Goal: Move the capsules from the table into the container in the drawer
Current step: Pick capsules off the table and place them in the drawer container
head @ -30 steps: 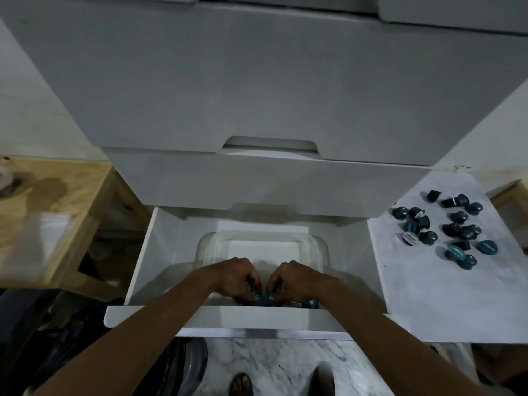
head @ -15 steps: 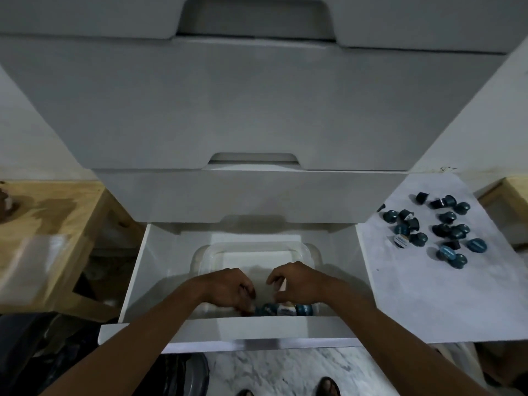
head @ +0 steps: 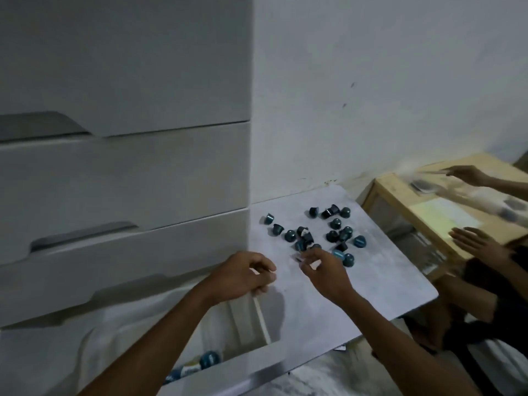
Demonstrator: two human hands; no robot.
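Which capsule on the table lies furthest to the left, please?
The dark teal capsule at the group's far-left tip, apart from the rest; all others sit further right.

One head-worn view, close, tilted forward and down: bench [head: 385,281] at four o'clock, open drawer [head: 225,364] at six.

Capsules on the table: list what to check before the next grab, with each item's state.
1. Capsules waiting on the table: ok, a loose cluster lies there.
2. Drawer open: ok, stored capsules show inside.
3. Right hand at the cluster: ok, its fingers reach the nearest ones.
4. Right hand already pinching one: cannot tell, blurred.
5. Left hand free: cannot tell, curled above the drawer's side.
6. Other person's hand clear of the cluster: ok, at the wooden stand.
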